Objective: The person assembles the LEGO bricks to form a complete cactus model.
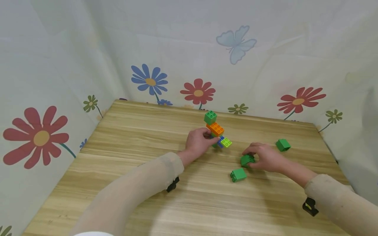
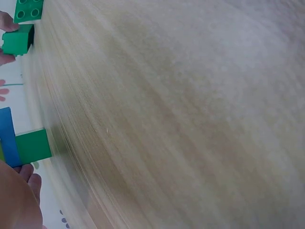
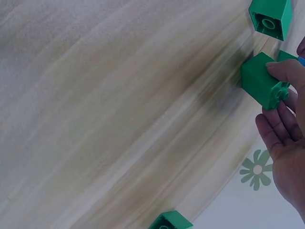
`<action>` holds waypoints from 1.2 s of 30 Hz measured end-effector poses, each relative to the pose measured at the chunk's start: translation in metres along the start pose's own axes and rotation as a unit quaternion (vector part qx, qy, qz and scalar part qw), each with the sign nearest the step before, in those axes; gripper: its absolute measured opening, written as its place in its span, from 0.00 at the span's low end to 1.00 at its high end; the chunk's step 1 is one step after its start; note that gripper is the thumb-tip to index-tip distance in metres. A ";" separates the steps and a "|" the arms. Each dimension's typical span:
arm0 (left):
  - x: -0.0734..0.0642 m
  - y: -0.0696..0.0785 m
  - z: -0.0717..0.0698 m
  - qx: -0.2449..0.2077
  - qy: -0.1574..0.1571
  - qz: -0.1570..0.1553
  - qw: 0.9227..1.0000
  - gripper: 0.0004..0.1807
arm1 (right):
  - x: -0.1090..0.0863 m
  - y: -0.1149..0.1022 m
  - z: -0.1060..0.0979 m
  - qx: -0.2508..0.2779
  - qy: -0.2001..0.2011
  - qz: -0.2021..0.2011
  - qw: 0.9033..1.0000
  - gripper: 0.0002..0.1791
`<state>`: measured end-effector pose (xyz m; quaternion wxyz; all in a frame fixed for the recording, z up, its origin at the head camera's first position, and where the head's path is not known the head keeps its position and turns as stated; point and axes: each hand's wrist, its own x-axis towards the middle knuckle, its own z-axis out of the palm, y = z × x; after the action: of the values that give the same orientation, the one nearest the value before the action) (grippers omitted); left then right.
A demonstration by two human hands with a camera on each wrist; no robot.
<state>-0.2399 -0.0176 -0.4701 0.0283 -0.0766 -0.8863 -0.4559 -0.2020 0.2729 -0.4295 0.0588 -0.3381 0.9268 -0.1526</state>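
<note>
Gripping a brick stack (image 1: 216, 129) with your left hand (image 1: 198, 143), a green brick (image 1: 246, 161) with your right hand (image 1: 268, 158).
Your right thumb and fingers pinch theirs to the stack's right (green atop orange, that stack); a loose brick (image 1: 239, 174) lies nearer you on the wooden table (image 1: 212, 206), a second brick (image 1: 283, 145) farther right.

Right hand (image 3: 289, 143): grips a green studded brick (image 3: 257, 78), thumb on its side, fingers near its studded end
Upper green brick (image 3: 274, 9): hollow underside showing, near the gripped one
Lower green brick (image 3: 177, 220): cut off by the bottom edge
Right edge: green piece (image 3: 286, 56) and blue piece (image 3: 301, 61), perhaps joined, mostly hidden
Tabletop (image 3: 119, 109): wood-grained
Cloth (image 3: 228, 210): pale, green flower (image 3: 258, 169) printed
</note>
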 end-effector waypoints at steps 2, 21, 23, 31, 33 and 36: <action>0.000 0.000 0.000 -0.001 0.000 -0.001 1.000 0.17 | 0.000 0.001 0.003 0.002 0.009 -0.003 1.000 0.18; -0.001 0.000 -0.001 0.002 0.001 0.004 1.000 0.17 | -0.009 -0.002 0.010 0.029 0.032 0.003 0.999 0.30; -0.001 0.001 0.000 0.000 0.000 0.006 1.000 0.17 | -0.014 -0.001 0.010 0.037 0.038 0.016 0.998 0.33; -0.002 0.001 0.000 -0.008 -0.001 0.003 1.000 0.18 | -0.028 0.005 0.017 0.085 0.074 0.053 0.992 0.36; -0.001 0.002 -0.001 -0.008 -0.001 0.004 1.000 0.18 | -0.030 0.006 0.020 0.105 0.079 0.057 0.990 0.36; -0.001 0.002 0.000 -0.006 -0.001 0.004 1.000 0.18 | -0.032 0.007 0.024 0.145 0.083 0.067 0.984 0.36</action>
<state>-0.2388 -0.0170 -0.4684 0.0290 -0.0810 -0.8830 -0.4613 -0.1769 0.2925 -0.4547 0.0396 -0.2495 0.9171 -0.3084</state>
